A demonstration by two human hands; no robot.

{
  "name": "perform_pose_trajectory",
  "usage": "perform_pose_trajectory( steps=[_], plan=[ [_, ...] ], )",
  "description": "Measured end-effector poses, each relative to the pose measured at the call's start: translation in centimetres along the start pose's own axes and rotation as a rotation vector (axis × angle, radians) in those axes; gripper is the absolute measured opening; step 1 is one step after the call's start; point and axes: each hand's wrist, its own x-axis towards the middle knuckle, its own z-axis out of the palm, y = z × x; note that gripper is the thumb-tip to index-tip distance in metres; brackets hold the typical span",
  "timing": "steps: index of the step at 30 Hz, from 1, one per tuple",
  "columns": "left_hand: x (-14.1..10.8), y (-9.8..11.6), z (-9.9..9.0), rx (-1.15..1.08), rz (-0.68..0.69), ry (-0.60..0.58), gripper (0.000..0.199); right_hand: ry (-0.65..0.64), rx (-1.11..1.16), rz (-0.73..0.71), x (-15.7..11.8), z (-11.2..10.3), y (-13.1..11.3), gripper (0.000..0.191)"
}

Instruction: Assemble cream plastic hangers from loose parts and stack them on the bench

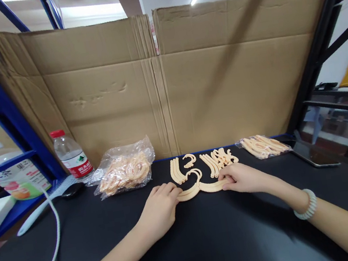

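A cream plastic clothes hanger (199, 187) with a curved hook lies level just above or on the black table, its two arms spread sideways. My left hand (162, 206) has its fingers closed around the end of the left arm. At the other end, my right hand (240, 177) pinches the right arm between thumb and fingers. Just beyond the hanger are a row of loose hanger arms (176, 171), several loose hooks (189, 160), a second row of arms (209, 165) and a small heap of cream pieces (225, 156), partly behind my right hand.
Clear bags of cream parts lie left (125, 170) and right (263, 146). A red-capped water bottle (71, 156), a brush-like handled item (44, 205) and a white cable (57, 230) are at left. A phone (314, 153) lies at right. Cardboard (104, 93) walls the back.
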Motion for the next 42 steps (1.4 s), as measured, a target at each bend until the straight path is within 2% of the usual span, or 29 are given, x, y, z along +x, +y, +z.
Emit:
perform_pose_trajectory(
  steps=[20, 25, 29, 34, 38, 42],
  plan=[
    [0.4, -1.2, 0.5, -0.090, -0.012, 0.065, 0.029, 0.143, -0.064, -0.079, 0.6, 1.2, 0.4, 0.013],
    [0.4, -1.3, 0.7, -0.180, -0.024, 0.112, 0.029, 0.164, -0.076, -0.085, 0.4, 1.1, 0.1, 0.014],
    [0.6, -2.1, 0.8, -0.291, -0.105, 0.231, 0.034, 0.248, -0.084, -0.037, 0.2, 0.6, -0.1, 0.028],
    [1.2, -3.6, 0.4, -0.345, -0.175, 0.307, 0.027, 0.383, -0.063, -0.008, 0.3, 0.2, 0.1, 0.028],
    [1.3, -4.2, 0.2, -0.390, -0.194, 0.314, 0.025, 0.438, -0.074, 0.025, 0.4, 0.4, 0.2, 0.028],
    [1.1, -3.9, 0.3, -0.420, -0.198, 0.268, 0.023, 0.477, -0.092, 0.064, 0.4, 0.4, 0.5, 0.027]
  ],
)
